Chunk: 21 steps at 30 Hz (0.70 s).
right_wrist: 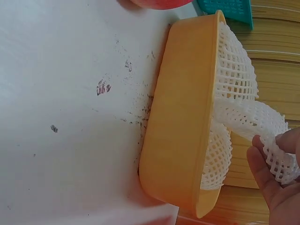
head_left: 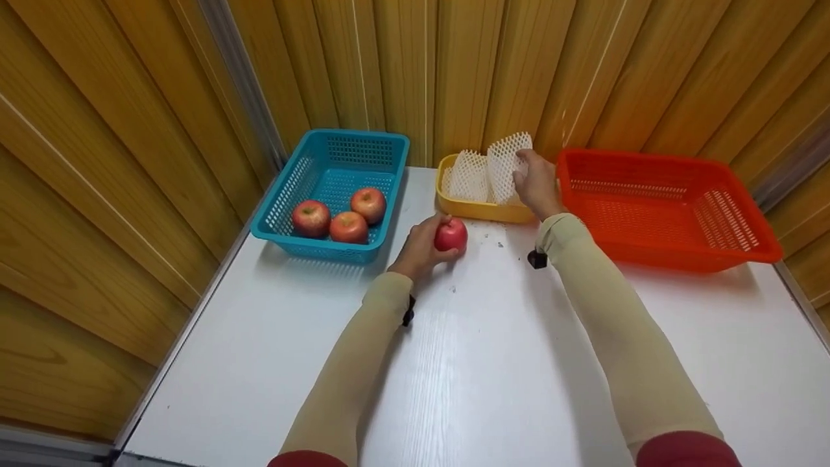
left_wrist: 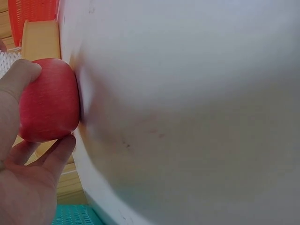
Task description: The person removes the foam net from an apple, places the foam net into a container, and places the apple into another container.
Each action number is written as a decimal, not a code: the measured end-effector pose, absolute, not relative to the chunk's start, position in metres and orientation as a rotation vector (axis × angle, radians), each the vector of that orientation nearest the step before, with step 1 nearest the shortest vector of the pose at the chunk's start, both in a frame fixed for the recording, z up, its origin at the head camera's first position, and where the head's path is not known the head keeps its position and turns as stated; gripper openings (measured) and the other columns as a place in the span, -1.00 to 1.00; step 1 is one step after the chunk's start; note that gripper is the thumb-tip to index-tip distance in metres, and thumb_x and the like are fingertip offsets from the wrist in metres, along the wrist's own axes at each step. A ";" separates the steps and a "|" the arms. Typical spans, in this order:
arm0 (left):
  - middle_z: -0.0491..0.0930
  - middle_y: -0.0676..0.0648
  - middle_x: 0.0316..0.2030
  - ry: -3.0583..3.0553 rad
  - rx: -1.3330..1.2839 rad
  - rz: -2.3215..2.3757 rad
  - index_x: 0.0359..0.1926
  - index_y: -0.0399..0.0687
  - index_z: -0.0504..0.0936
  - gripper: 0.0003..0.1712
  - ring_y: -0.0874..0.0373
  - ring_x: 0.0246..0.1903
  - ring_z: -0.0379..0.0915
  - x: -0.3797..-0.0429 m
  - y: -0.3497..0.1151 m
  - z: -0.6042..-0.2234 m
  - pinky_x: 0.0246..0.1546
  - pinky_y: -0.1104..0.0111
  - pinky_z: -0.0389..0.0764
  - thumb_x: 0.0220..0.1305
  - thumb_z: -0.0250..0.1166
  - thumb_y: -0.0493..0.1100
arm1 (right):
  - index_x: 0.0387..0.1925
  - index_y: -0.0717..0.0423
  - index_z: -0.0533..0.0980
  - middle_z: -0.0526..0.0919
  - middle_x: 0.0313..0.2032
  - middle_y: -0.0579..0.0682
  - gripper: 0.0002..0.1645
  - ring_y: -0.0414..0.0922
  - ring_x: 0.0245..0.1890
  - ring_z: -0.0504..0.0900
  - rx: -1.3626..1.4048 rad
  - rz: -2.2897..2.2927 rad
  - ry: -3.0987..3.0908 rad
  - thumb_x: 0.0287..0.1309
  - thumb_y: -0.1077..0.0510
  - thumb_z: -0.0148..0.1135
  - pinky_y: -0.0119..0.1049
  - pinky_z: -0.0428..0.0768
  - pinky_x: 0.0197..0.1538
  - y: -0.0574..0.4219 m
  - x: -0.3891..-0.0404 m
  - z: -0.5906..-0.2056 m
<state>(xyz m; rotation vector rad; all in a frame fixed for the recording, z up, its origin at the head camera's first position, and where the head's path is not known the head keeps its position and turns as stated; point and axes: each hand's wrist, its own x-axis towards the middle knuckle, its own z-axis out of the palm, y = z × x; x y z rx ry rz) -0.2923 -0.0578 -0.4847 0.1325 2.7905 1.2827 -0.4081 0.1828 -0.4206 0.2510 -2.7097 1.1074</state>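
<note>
My left hand (head_left: 421,248) holds a red apple (head_left: 451,235) on the white table, thumb on one side and fingers on the other, as the left wrist view also shows. My right hand (head_left: 539,183) pinches the top end of a white foam net sleeve (head_left: 509,167) between thumb and fingers. That sleeve slants up out of a yellow basket (head_left: 483,211), its lower end still inside the rim. More white foam nets (right_wrist: 236,65) lie in the basket beside it.
A blue basket (head_left: 266,224) at the left contains three apples (head_left: 349,227). To the right stands a red-orange basket (head_left: 661,227), close beside the yellow one. Wooden panel walls (head_left: 402,71) rise behind and at the left of the table (head_left: 467,363).
</note>
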 end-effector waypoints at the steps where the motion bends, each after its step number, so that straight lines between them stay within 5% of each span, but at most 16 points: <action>1: 0.43 0.04 0.34 2.794 0.139 1.280 0.38 0.16 0.37 -0.21 0.08 0.33 0.29 -0.293 -0.058 -0.485 0.30 0.20 0.49 0.19 0.55 -0.08 | 0.34 0.17 0.45 0.53 0.32 0.23 -0.46 0.20 0.29 0.50 0.233 1.106 -2.717 0.36 0.28 0.22 0.08 0.39 0.40 0.182 -0.409 -0.422; 21: 0.43 0.05 0.35 2.815 0.116 1.272 0.40 0.21 0.37 -0.20 0.05 0.33 0.25 -0.291 -0.057 -0.486 0.29 0.19 0.50 0.19 0.55 -0.06 | 0.48 0.22 0.28 0.33 0.45 0.28 -0.35 0.27 0.42 0.32 0.204 1.128 -3.019 0.47 0.12 0.17 0.19 0.32 0.43 0.180 -0.418 -0.439</action>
